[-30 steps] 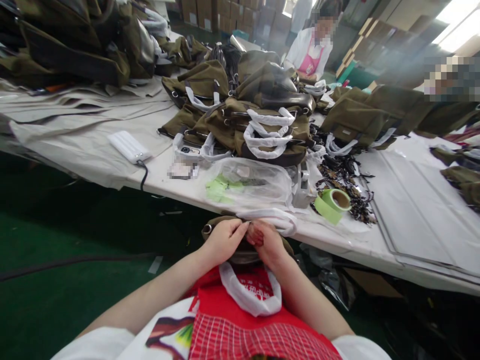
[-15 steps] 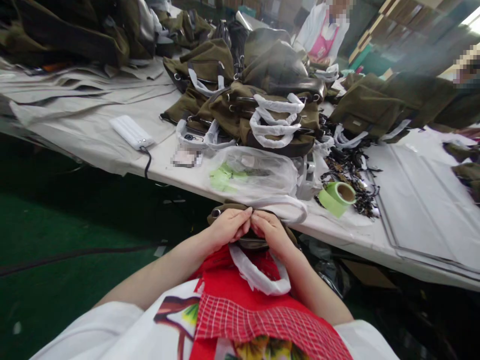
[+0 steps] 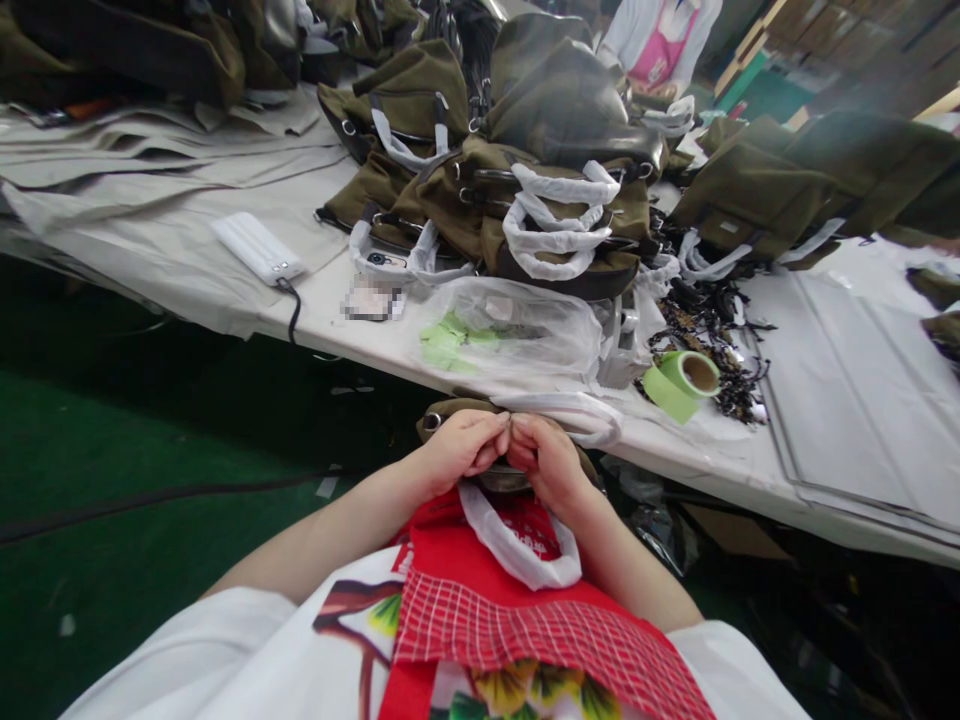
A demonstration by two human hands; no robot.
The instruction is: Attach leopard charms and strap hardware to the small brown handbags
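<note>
An olive bag (image 3: 442, 412) with white-wrapped handles rests between my body and the table edge. My left hand (image 3: 469, 445) and my right hand (image 3: 546, 458) meet over its top, fingers bent and thumbs close together. Both are closed on the bag's upper part; the exact bit between the fingertips is too small to make out. One wrapped handle (image 3: 517, 550) hangs toward my red apron, the other lies against the table edge.
On the table (image 3: 330, 330) are stacked olive bags (image 3: 555, 210), a clear plastic bag (image 3: 517, 330), a green tape roll (image 3: 686, 380), a white power strip (image 3: 257, 247), a phone and dark tangled pieces (image 3: 724, 320). A person in a pink apron (image 3: 660, 50) stands across.
The view has tilted down slightly, so the table's things sit a little higher. My hands stay together on the bag, with the right hand's fingers shifted slightly.
</note>
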